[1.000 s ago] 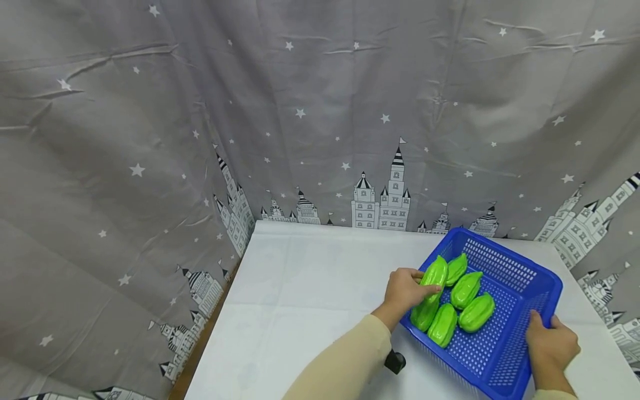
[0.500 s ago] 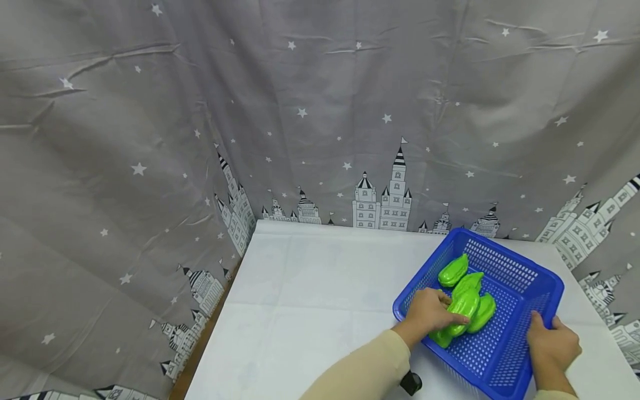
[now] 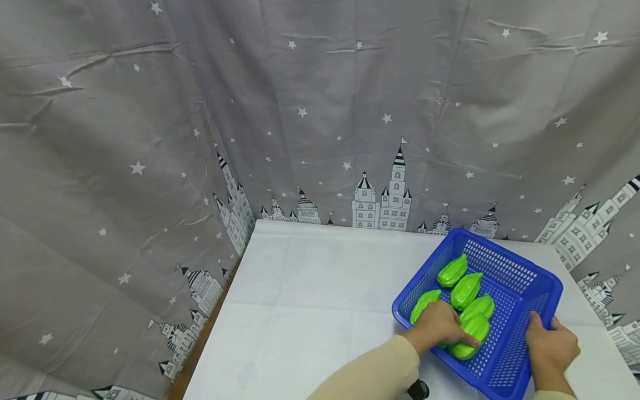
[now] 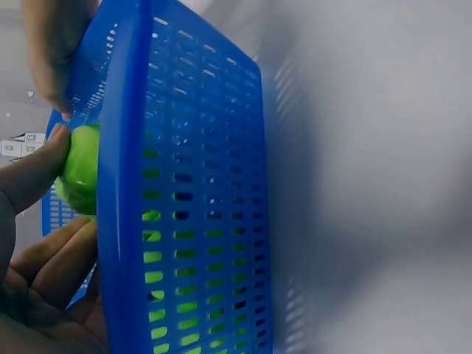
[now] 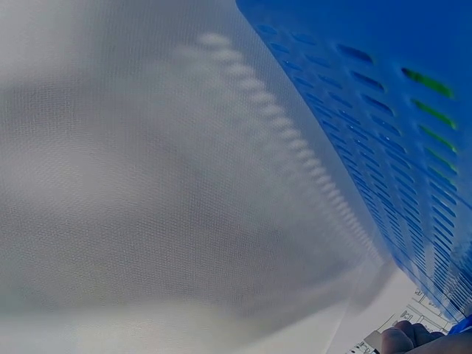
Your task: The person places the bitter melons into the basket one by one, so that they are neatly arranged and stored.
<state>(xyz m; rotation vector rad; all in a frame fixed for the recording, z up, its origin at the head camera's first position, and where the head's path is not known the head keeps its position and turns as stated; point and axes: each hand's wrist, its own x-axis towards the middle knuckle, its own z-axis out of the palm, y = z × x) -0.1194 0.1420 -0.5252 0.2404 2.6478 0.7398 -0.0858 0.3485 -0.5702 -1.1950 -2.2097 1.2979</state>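
Observation:
My left hand (image 3: 440, 325) reaches over the near left side of a blue plastic basket (image 3: 542, 278). Thumb and fingers grip a bright green ridged fruit (image 3: 474, 335) with tapered ends. In the left wrist view, this fruit (image 4: 80, 171) shows between thumb and fingers just behind the basket's rim. Several more such fruits lie inside, one green fruit (image 3: 466, 290) near the middle and another green fruit (image 3: 424, 304) at the left wall. Part of one is hidden under my left hand. My right hand (image 3: 552, 344) grips the basket's right rim, thumb on the inner side.
The basket rests at the right of a table with a white cloth (image 3: 310, 311). A grey curtain (image 3: 320, 111) printed with castles and stars hangs behind and along the left. Beneath my left forearm shows a small black object (image 3: 418, 390).
My left hand has moved right and toward the front, carrying the fruit from the basket's left side to near its front middle. My right hand and the basket have stayed put.

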